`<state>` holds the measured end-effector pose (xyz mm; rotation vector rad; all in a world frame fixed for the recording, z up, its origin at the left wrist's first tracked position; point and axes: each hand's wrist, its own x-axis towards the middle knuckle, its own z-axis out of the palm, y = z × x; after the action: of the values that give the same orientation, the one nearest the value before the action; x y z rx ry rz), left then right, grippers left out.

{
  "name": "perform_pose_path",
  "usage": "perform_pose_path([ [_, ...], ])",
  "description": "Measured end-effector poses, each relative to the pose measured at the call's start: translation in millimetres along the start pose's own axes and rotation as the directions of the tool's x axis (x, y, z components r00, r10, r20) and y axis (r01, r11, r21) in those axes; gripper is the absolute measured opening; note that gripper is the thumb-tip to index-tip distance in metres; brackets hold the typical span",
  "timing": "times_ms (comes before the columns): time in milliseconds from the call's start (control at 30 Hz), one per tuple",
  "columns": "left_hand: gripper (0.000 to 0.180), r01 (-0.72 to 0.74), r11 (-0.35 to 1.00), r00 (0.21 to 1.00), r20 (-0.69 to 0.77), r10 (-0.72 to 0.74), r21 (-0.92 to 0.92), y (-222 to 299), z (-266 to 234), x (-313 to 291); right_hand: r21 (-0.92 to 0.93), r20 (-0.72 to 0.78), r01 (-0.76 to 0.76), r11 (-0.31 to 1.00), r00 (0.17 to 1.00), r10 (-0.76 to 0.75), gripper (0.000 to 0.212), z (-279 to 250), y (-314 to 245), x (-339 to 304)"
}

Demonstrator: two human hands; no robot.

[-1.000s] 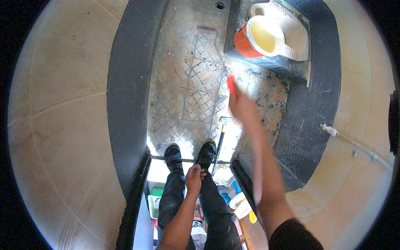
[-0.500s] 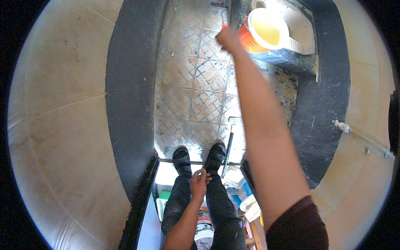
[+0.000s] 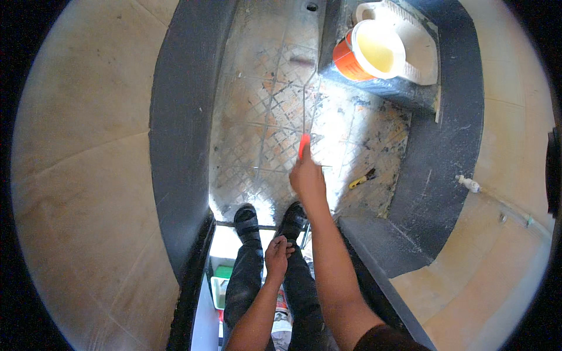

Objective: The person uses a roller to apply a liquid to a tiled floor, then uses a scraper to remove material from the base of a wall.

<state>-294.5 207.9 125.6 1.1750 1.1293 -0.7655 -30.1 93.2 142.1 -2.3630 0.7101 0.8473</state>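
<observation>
My right hand (image 3: 308, 181) is closed around the red handle (image 3: 305, 145) of a small paint roller, whose thin wire frame points away from me. Its narrow roller head (image 3: 302, 61), blurred, is over the patterned tile floor (image 3: 281, 108), beside a dark ledge; I cannot tell whether it touches the tiles. Low in front of my legs hangs my left hand (image 3: 277, 253), holding nothing, with loosely bent fingers apart. An orange bucket (image 3: 349, 60) with a white rim and pale yellow inside stands on the ledge at the far right.
A white squat toilet pan (image 3: 417, 50) lies behind the bucket. On the floor at right is a yellow-handled paintbrush (image 3: 362, 179). Dark-painted wall bands (image 3: 186, 128) flank the narrow floor. A pipe fitting (image 3: 468, 183) juts from the right wall; a drain hole (image 3: 312, 7) is at the far end.
My right hand has drawn back toward me with the roller, from beside the bucket to the middle of the floor. The paintbrush has come into sight. My left hand stays low.
</observation>
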Motion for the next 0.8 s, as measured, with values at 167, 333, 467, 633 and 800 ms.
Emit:
perform_pose_path([
  [167, 0.038, -0.037, 0.995, 0.996, 0.086, 0.029, 0.095, 15.9, 12.2, 12.1, -0.011, -0.328, 0.099, 0.995, 0.94, -0.097, 0.057, -104.5, -26.9, 243.3],
  [333, 0.036, 0.033, 0.999, 0.999, 0.001, -0.033, 0.039, 15.0, -10.6, 11.9, -0.522, -0.037, 0.278, 0.806, 0.937, -0.347, 0.024, -198.2, -85.0, 190.3],
  [467, 0.036, 0.019, 1.0, 1.0, 0.017, -0.019, -0.019, 14.4, -7.5, 16.2, -0.268, -0.117, 0.116, 0.956, 0.982, -0.152, 0.041, -133.1, -32.4, 36.7],
  [633, 0.039, -0.013, 0.996, 1.0, 0.016, 0.014, -0.085, 17.1, -7.2, 15.6, 0.009, 0.054, -0.049, 0.999, 0.997, 0.048, 0.055, 2.2, 7.6, -89.3],
  [800, 0.041, 0.017, 0.998, 1.0, -0.01, -0.016, 0.056, 19.2, -17.5, 16.9, 0.097, -0.125, 0.091, 0.991, 0.989, -0.078, 0.071, 0.5, -54.9, 55.9],
])
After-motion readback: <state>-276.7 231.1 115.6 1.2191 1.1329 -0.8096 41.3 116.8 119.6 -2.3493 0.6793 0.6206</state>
